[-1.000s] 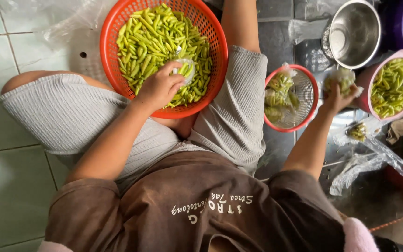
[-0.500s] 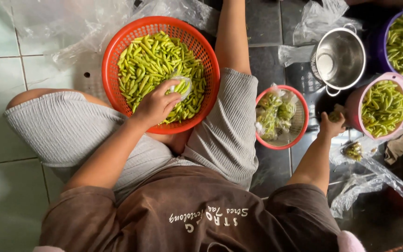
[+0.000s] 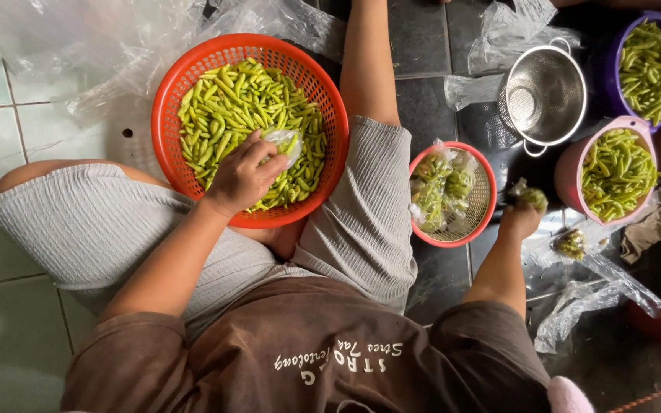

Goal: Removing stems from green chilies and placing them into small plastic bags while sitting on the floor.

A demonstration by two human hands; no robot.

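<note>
A large orange basket [image 3: 250,122] of green chilies [image 3: 231,107] fills the upper left of the frame, resting on the person's lap. A smaller red basket [image 3: 453,195] with bagged chilies sits at centre right. The left hand [image 3: 242,177] lies in the big basket, fingers closed on a small clear bag [image 3: 284,143]. The right hand [image 3: 519,218], beside the red basket, is clenched around a filled bag [image 3: 531,196].

I see my brown short-sleeved shirt [image 3: 307,352], loose and softly creased, with a line of pale lettering across the chest that reads upside down from up here. Below it I wear light grey ribbed shorts [image 3: 78,222], the fine ridges running across each leg, hems ending above the knees. Both forearms and hands are bare, without rings or watch.
</note>
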